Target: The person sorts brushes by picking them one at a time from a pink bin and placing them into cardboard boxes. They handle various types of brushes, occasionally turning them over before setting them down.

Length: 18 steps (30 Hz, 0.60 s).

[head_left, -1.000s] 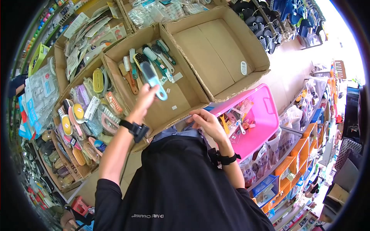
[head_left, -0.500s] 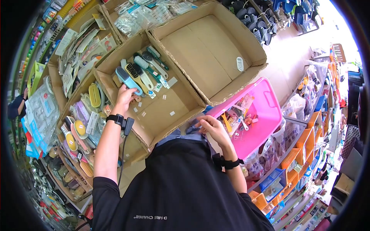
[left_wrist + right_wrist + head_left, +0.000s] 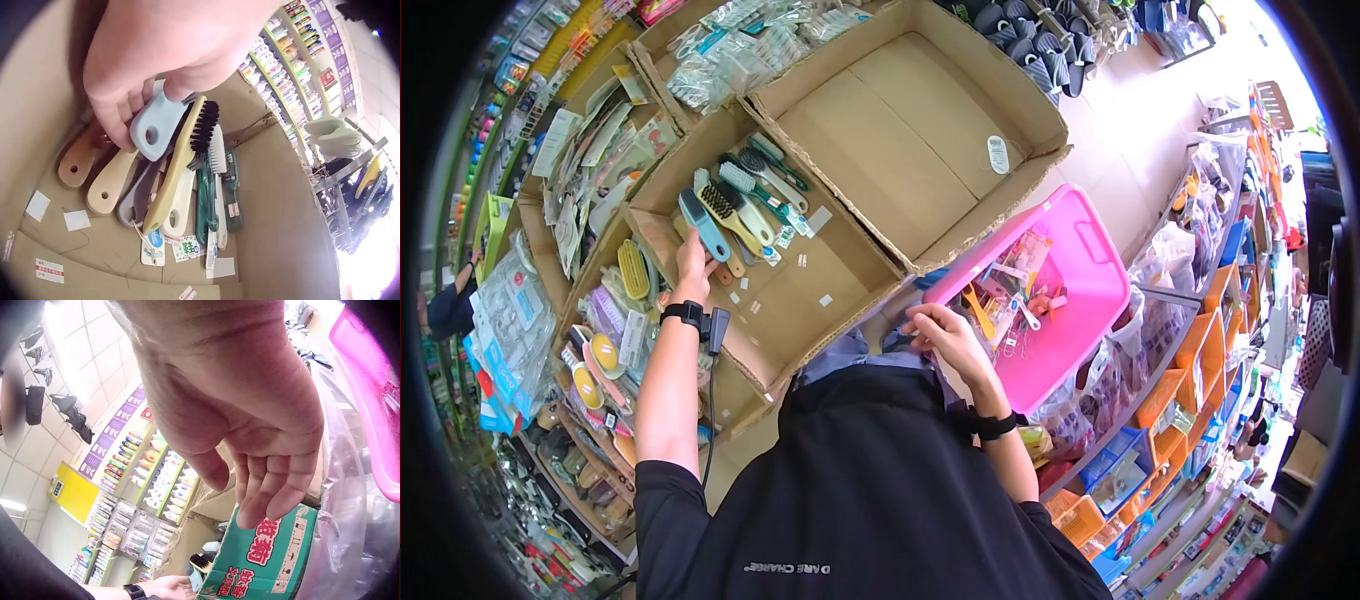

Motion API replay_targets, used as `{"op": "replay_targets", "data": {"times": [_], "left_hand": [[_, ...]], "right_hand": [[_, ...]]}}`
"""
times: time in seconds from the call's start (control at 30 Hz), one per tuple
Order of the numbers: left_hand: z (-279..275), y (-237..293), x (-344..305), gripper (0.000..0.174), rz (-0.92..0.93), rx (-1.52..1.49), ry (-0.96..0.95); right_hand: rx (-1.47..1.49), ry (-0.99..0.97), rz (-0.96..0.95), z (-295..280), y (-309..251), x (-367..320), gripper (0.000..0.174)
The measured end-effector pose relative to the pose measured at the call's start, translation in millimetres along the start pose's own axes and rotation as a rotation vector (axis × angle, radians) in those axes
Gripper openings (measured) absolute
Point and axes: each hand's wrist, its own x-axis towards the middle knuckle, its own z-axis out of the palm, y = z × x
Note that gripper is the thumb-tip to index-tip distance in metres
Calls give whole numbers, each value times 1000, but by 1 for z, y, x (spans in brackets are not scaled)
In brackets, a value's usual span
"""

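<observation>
My left hand [image 3: 690, 258] reaches into a cardboard box [image 3: 800, 290] and pinches the handle of a light blue brush [image 3: 703, 225]. The left wrist view shows my fingers [image 3: 125, 106] round that blue brush [image 3: 156, 128], which lies on a row of other scrubbing brushes [image 3: 187, 169]. Loose price tags [image 3: 50, 270] lie on the box floor. My right hand [image 3: 938, 330] hovers at the box's near corner beside a pink bin [image 3: 1090, 250]. In the right wrist view that right hand [image 3: 262, 437] has loosely curled fingers and nothing in it.
A larger cardboard box [image 3: 900, 130], holding a single tag, stands behind the pink bin. Boxes of combs and packaged goods [image 3: 615, 300] fill the left. Bagged items and orange shelf bins [image 3: 1190, 380] line the right. A green printed carton [image 3: 262, 556] sits below my right hand.
My left hand carried the blue brush from mid-air down and to the left, setting it on the row of brushes. The right hand stayed near the box corner.
</observation>
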Motion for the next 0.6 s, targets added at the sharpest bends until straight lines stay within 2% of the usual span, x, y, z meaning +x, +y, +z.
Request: {"op": "replay_targets", "data": {"times": [0.1,0.13,0.27,0.3,0.33,0.4,0.43,0.47,0.5,0.57,0.6], "left_hand": [[6,1,-10,42,46,-16,168],[7,0,-18,38,90,-37,154],[35,-16,-75,28,466,15,157],[50,-11,-115,26,426,106,70],[60,-28,-125,26,516,111,-62],[87,-46,-167,30,532,363,-245],[99,-67,-177,31,648,415,-333],[112,-72,-200,35,598,479,-408],[121,-75,-211,40,614,631,-456],[137,-81,-226,44,870,895,-436],[140,-81,-228,49,879,1076,-416]], "right_hand": [[20,-4,2,-10,4,-2,33],[26,-5,2,-14,5,-3,33],[22,10,4,-34,12,-8,32],[47,17,-1,-40,17,-9,32],[73,24,-6,-47,25,-10,31],[121,44,3,-59,31,-15,30],[126,64,10,-67,36,-18,30],[131,84,19,-76,42,-21,29],[135,104,30,-85,50,-24,29],[201,150,61,-106,76,-29,30],[219,187,105,-115,87,-31,30]]}}
